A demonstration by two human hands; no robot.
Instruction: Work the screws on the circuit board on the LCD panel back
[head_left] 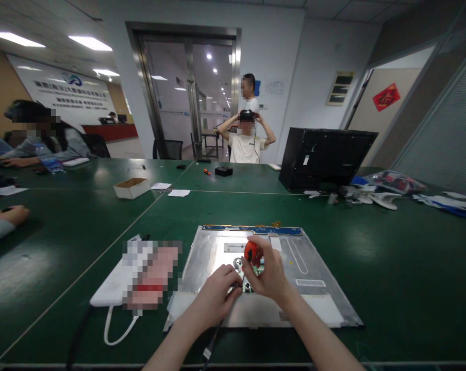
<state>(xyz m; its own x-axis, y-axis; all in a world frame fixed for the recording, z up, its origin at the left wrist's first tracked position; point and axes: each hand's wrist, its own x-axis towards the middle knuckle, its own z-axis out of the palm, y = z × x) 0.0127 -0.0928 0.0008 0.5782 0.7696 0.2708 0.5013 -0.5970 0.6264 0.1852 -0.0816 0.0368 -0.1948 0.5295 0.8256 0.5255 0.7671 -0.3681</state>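
A flat metal display panel [314, 257] lies on the green table in front of me, with a blue circuit strip [252, 230] along its far edge. My right hand [271, 273] grips the orange-red and black handle of a screwdriver [251, 251] above the middle of the panel. The shaft points down toward a small green circuit board [261, 268], partly hidden by my hands. My left hand [215, 293] is closed beside the shaft, thumb and fingers together; what they pinch is hidden. A dark cable [213, 341] runs from under that hand toward the table's near edge.
Left of the panel lie a white power bank [111, 281] with a white cable [108, 330] and a blurred pinkish item. Farther off are an open box [131, 188], papers, another screwdriver [206, 172] and a black monitor [326, 157]. People sit left and opposite; one stands behind.
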